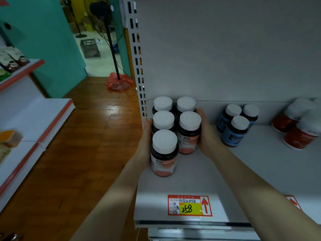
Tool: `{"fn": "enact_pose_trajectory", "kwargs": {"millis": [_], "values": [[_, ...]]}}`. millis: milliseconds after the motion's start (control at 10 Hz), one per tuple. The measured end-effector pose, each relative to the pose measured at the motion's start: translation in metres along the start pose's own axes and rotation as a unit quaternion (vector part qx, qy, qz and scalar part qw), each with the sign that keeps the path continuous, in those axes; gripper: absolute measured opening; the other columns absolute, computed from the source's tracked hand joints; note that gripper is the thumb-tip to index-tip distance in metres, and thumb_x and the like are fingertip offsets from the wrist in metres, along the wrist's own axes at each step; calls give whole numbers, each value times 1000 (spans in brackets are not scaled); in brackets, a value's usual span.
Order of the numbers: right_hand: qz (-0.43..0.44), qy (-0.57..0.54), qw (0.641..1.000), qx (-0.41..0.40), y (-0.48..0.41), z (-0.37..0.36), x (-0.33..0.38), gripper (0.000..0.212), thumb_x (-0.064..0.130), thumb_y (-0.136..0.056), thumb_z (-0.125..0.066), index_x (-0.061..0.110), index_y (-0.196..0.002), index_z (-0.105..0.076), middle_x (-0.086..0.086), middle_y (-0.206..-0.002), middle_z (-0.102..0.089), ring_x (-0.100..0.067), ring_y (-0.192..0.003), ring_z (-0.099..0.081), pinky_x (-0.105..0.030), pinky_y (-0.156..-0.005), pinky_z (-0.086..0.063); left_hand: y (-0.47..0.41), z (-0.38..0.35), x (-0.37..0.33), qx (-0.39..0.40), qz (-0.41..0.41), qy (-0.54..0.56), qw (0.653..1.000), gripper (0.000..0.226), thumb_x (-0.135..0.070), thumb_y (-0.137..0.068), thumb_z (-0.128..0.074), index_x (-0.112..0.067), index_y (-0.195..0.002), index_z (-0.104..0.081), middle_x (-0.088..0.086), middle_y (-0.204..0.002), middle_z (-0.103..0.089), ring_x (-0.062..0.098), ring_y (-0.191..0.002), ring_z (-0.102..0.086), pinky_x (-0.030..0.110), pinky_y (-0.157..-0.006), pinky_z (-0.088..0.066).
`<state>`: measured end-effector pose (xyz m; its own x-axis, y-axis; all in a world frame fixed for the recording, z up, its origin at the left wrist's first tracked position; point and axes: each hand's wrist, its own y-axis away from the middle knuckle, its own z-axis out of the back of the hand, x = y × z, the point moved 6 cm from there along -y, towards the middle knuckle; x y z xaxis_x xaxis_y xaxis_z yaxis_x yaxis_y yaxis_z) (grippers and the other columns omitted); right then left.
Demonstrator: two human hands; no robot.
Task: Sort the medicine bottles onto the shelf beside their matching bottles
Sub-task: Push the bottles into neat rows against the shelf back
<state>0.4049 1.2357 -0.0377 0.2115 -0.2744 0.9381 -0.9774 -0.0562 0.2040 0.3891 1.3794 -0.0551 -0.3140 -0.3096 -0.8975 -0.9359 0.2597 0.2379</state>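
Observation:
Several dark bottles with white caps and pink labels (164, 153) stand in a tight cluster at the left end of the grey shelf (217, 176). My left hand (147, 136) presses flat against the cluster's left side, beside the front and middle bottles. On the other side, my right hand (205, 134) lies along the right-hand pink bottle (189, 134), with its fingertips reaching to the back bottle. Three blue-label bottles (234, 131) stand to the right, apart from the pink ones. Farther right are red-label bottles (298, 131).
A red and yellow price tag (189, 205) is on the shelf's front edge. The perforated upright (139, 66) borders the shelf on the left. Across the wooden aisle floor (86, 136) is another shelf unit (34, 119); a fan stand with a red bag (119, 82) stands behind.

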Motion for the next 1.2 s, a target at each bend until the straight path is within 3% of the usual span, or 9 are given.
{"fn": "enact_pose_trajectory", "kwargs": {"millis": [200, 300, 400, 500, 700, 800, 900, 1100, 1200], "values": [[1, 10, 1000, 2, 1, 0, 0, 51, 52, -95, -20, 25, -118, -57, 0, -115, -65, -14, -106, -61, -32, -88, -48, 7, -6, -6, -7, -4, -41, 999, 48, -48, -94, -10, -25, -103, -51, -7, -86, -62, 1, -66, -64, 17, -62, -53], [13, 38, 999, 7, 4, 1, 4, 48, 50, -96, -18, 30, -110, -58, 7, -113, -64, -9, -106, -59, -30, -91, -46, 12, 0, -9, -22, -2, -59, 998, 52, -53, -92, -10, -29, -98, -55, -4, -95, -65, 6, -84, -61, 24, -78, -50], [13, 61, 998, -11, 10, 5, 13, 54, 55, -94, -19, 26, -133, -44, 11, -138, -46, -9, -129, -41, -34, -113, -28, 22, 2, -23, -41, -26, -87, 995, 69, -69, -85, -13, -26, -127, -46, -2, -135, -51, 17, -123, -49, 40, -108, -35], [23, 85, 994, -58, 19, 14, 25, 55, 57, -93, -24, 24, -136, -35, 7, -152, -26, -10, -140, -23, -37, -119, -14, 29, 0, -33, -53, -36, -108, 992, 97, -88, -64, -25, -30, -141, -26, -5, -152, -28, 15, -140, -26, 46, -117, -19], [58, 91, 991, -83, 52, 13, 56, 55, 46, -96, -26, 20, -145, -22, 2, -154, -24, -10, -141, -21, -30, -114, -14, 51, -15, -73, -45, -81, -126, 988, 83, -80, -74, -28, -31, -141, -26, -8, -153, -23, 11, -141, -21, 40, -118, -10], [82, 159, 979, -98, 70, 16, 70, 52, 45, -96, -27, 20, -142, -29, 0, -152, -28, -14, -141, -25, -37, -117, -17, 94, -43, -101, -70, -142, -175, 972, 55, -54, -93, -26, -27, -141, -30, -12, -148, -33, 5, -135, -30, 30, -112, -22], [88, 130, 982, -107, 86, 22, 84, 49, 41, -96, -32, 18, -139, -34, 0, -148, -35, -13, -136, -31, -34, -115, -20, 97, -47, -106, -99, -199, -162, 961, 44, -42, -94, -37, -24, -134, -43, -10, -136, -47, 3, -123, -43, 20, -96, -33], [123, 86, 980, -131, 115, 59, 119, 16, 26, -97, -39, 28, -109, -49, 3, -122, -52, -10, -115, -47, -25, -102, -31, 105, -107, -106, -74, -221, -128, 964, 18, -32, -94, -40, -31, -91, -58, -14, -98, -60, 0, -96, -55, 19, -86, -39], [135, 88, 980, -119, 124, 88, 132, 15, 27, -98, -35, 31, -101, -48, 6, -116, -52, -8, -112, -46, -25, -96, -31, 96, -133, -90, -77, -211, -127, 966, 24, -32, -95, -39, -25, -111, -55, -9, -113, -58, 8, -112, -53, 23, -94, -36]]}}
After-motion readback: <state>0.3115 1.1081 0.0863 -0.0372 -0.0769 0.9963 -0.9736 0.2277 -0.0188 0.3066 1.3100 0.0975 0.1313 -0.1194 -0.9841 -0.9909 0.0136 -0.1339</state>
